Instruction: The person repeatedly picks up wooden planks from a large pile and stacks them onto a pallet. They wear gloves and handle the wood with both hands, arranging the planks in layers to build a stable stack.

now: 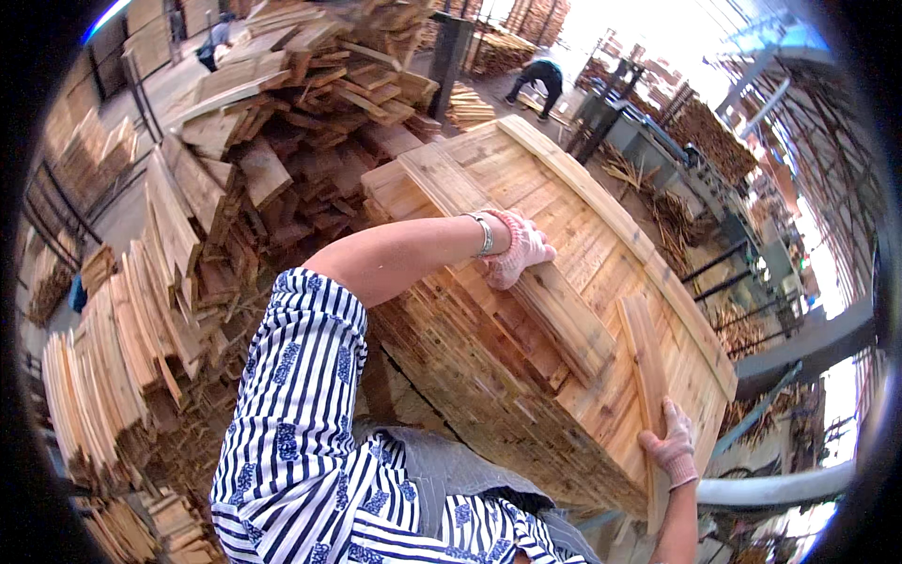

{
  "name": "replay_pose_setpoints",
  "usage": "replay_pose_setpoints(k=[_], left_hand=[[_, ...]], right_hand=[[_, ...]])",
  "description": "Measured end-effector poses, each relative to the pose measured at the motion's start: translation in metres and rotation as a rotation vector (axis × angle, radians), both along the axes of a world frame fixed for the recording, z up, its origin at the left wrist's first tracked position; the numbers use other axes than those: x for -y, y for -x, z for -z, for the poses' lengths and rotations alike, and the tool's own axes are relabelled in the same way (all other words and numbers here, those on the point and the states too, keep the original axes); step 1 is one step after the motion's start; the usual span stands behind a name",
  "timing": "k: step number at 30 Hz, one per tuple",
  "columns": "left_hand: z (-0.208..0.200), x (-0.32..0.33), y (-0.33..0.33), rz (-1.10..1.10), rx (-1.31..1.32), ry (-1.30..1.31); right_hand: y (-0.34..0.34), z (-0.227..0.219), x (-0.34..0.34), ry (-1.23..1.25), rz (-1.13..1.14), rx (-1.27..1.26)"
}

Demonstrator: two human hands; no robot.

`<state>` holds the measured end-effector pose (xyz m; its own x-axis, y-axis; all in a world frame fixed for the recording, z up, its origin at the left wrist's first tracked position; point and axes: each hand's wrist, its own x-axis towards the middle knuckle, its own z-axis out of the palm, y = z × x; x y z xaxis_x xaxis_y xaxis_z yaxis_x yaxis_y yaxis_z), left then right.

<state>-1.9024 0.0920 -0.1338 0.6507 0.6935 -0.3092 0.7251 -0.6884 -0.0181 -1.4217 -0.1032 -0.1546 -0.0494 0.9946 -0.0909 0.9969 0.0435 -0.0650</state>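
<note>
A large stack of pale wooden boards stands in front of me, its top made of planks laid side by side. My left hand, in a pinkish work glove, is closed over a long plank along the near side of the top. Its fingers curl across that plank, partly hidden by the glove. At the right end, my right hand, also gloved, grips a narrower board lying at an angle, its near end past the stack's edge. The thumb shows on its left side.
A high, loose heap of boards rises at the left, with upright boards leaning below it. Metal machinery and a grey beam stand at the right. A person bends over in the back; another is farther left.
</note>
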Motion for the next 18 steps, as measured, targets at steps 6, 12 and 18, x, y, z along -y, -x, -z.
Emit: replay_pose_setpoints(k=[6,12,18], left_hand=[[-0.002,0.008,0.036,-0.038,0.031,-0.076],[-0.011,0.011,0.031,-0.039,-0.020,-0.055],[0.006,0.012,0.022,-0.120,-0.058,-0.016]], right_hand=[[-0.002,-0.001,-0.007,-0.004,-0.067,0.000],[0.004,0.000,-0.003,0.017,0.013,-0.029],[0.029,-0.018,-0.013,0.070,-0.001,-0.071]])
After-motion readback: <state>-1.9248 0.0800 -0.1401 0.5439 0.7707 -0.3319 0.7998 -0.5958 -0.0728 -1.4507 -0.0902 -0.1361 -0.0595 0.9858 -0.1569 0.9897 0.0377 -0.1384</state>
